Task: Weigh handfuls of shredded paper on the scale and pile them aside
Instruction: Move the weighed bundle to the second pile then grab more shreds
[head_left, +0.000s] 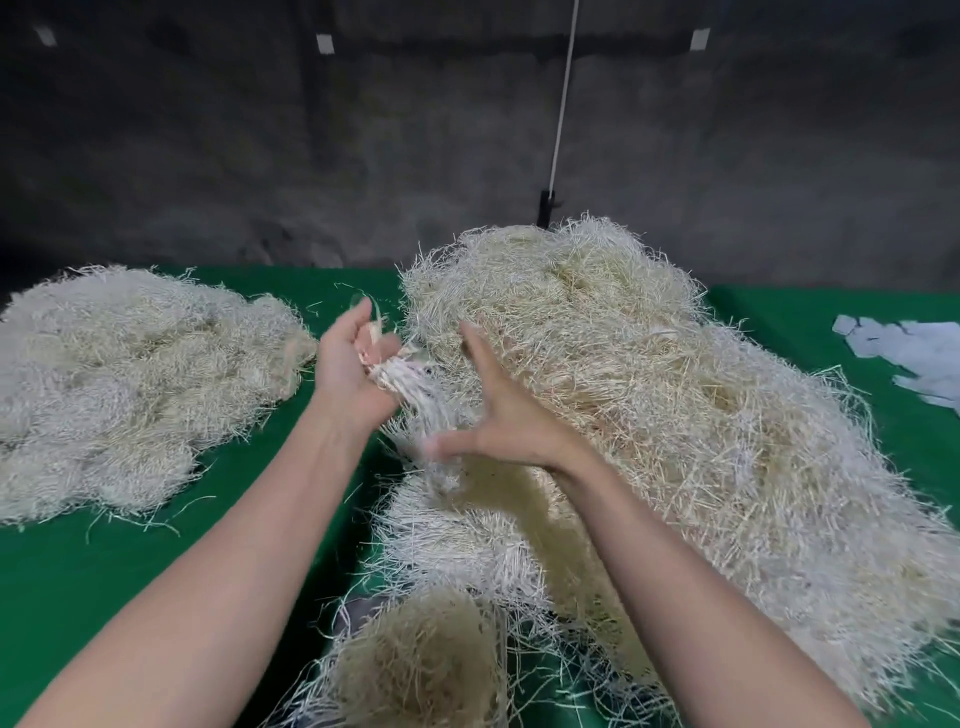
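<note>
The left hand (345, 366) is raised above the green table (104, 582), palm turned inward, with its fingers curled around a small bunch of shredded paper (402, 376). The strands of the bunch hang down and to the right from the palm, and their lower ends are blurred.

The right hand (501, 415) is just beside the bunch, on its right. The fingers are spread wide and the thumb points left; this hand grips nothing. Whether the thumb touches the hanging strands cannot be told because of blur.

A large heap of shredded paper (649, 405) covers the right half of the table, directly behind and under the right hand. A second, flatter heap (119, 384) lies on the left side, well apart from the large heap, with a strip of bare green surface between them. A smaller clump (415, 660) sits at the near edge, between the forearms.

Flat pale paper scraps (909, 348) lie at the far right edge of the table. A white cord (563, 104) runs up the dark wall behind.
</note>
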